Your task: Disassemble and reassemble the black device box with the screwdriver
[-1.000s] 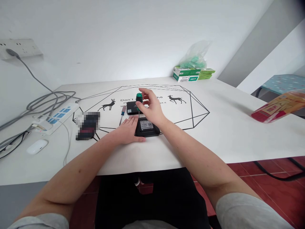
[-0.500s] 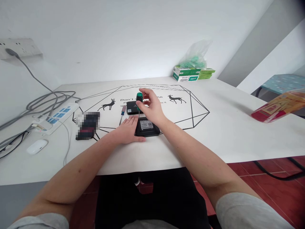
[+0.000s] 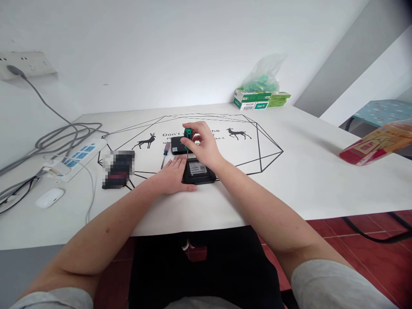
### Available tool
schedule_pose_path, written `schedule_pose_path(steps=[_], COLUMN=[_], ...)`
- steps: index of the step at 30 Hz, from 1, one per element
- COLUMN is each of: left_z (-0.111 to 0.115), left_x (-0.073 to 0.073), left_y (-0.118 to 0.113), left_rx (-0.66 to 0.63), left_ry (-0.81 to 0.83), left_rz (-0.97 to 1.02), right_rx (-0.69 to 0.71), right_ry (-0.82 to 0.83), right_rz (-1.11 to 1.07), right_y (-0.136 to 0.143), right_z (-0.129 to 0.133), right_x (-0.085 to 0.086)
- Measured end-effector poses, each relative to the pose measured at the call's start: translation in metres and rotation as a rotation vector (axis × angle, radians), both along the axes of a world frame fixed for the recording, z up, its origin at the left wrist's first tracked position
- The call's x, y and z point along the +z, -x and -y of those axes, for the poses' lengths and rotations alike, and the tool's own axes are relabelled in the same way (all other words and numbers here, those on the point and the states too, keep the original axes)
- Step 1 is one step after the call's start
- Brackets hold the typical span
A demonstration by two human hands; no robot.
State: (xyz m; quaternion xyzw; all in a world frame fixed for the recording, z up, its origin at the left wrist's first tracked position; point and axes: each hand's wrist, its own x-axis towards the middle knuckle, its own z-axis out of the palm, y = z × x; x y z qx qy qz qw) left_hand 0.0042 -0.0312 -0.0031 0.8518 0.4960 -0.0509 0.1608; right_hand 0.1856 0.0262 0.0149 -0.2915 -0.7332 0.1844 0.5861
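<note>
My right hand [image 3: 203, 143] grips the green-and-black handle of a screwdriver [image 3: 188, 136], held upright. Its shaft points down at the far left part of a flat black device [image 3: 199, 177] with a white printed label; the tip's exact contact is too small to make out. My left hand [image 3: 174, 175] lies flat against the device's left side, fingers stretched forward and thumb along the near edge. Behind the device, partly covered by my right hand and the screwdriver, is a black cover-like piece [image 3: 177, 145]. A second screwdriver [image 3: 166, 152] with a clear bluish-red handle lies left of it.
At left are a blurred dark object [image 3: 119, 170], a white power strip [image 3: 82, 156] with coiled grey cables, and a white mouse-like case [image 3: 50, 198]. Green-and-white boxes [image 3: 252, 99] under a plastic bag stand by the wall. A red-yellow package [image 3: 370, 146] sits at right.
My right index finger has moved from beside the handle's top to over it, and the fingers have shifted slightly around the handle. My left hand and the device stay in place.
</note>
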Motion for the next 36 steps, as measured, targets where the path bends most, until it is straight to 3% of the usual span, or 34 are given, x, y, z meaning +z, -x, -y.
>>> schedule_pose_path(steps=[10,16,26,30,36], left_z=[-0.002,-0.001,0.002,0.001,-0.001], left_x=[-0.004,-0.002,0.005,0.002,-0.003], left_y=[0.003,0.001,-0.002,0.0,0.003], left_rx=[-0.013,-0.007,0.005,-0.002,-0.021], left_ry=[-0.01,-0.006,0.014,0.006,-0.016], left_rz=[0.033,0.024,-0.008,0.008,0.053], right_rx=[0.126,0.001,0.047,-0.005,0.036], right_ry=[0.098,0.005,0.048,0.0,0.035], right_rz=[-0.046,0.02,-0.015,0.017,-0.004], right_y=[0.001,0.0,0.0,0.0,0.0], right_z=[-0.001,-0.001,0.001,0.0,0.001], right_x=[-0.002,-0.001,0.001,0.0,0.0])
